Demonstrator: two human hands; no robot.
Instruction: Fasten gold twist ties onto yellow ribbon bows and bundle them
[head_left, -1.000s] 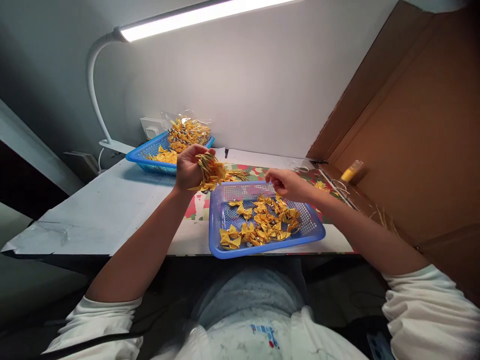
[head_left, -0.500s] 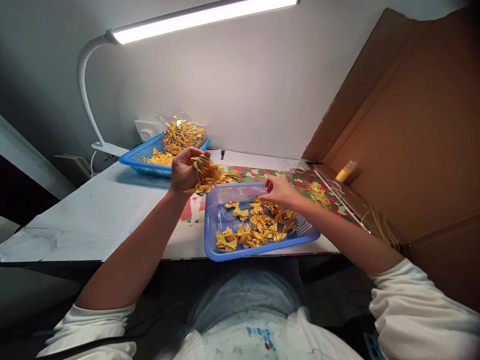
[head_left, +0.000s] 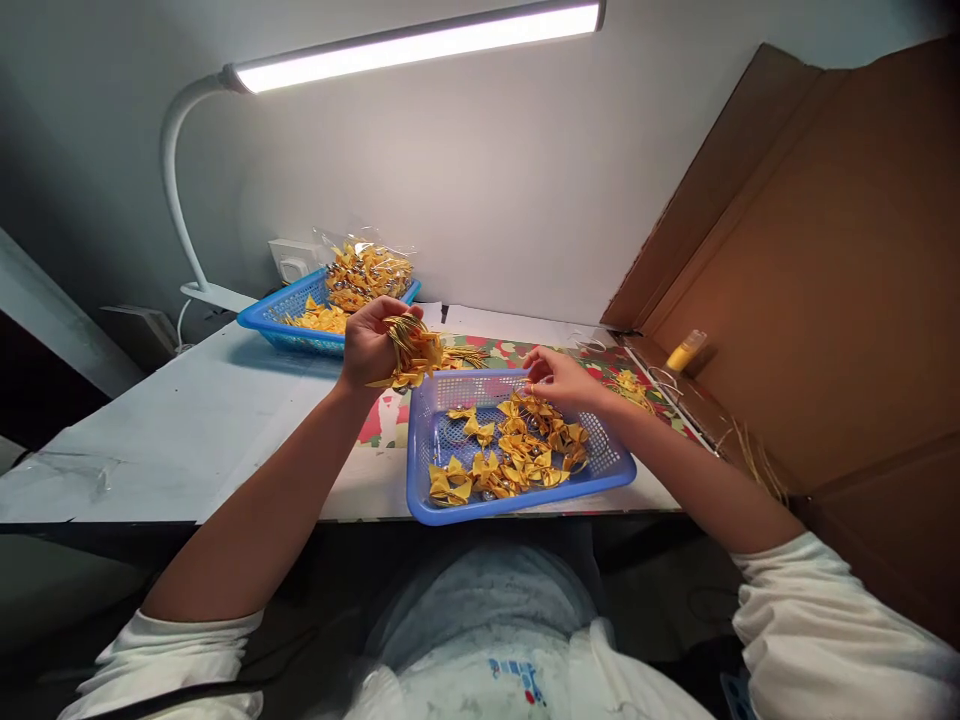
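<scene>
In my left hand (head_left: 371, 345) is a bunch of yellow ribbon bows (head_left: 416, 355) with looped gold cords, the fingers closed around it. It hovers by the back left corner of a blue-violet plastic basket (head_left: 450, 513). Loose yellow ribbon bows (head_left: 517, 450), some with small silver bells, lie inside that basket. Over its back right part, my right hand (head_left: 562, 380) has thumb and finger closed at the gold cord of one bow. The fingertips partly hide that cord.
A light-blue basket (head_left: 259, 325) behind on the left holds more bows and a clear bag of belled bows (head_left: 367, 270). Bows with cords (head_left: 630, 385) lie on the patterned mat at right. A lamp (head_left: 420, 45) hangs above; cardboard (head_left: 810, 250) stands at right.
My right hand has risen slightly from the bows, with its fingertips still at a cord. My left hand keeps its bunch in nearly the same place. The view has shifted a little.
</scene>
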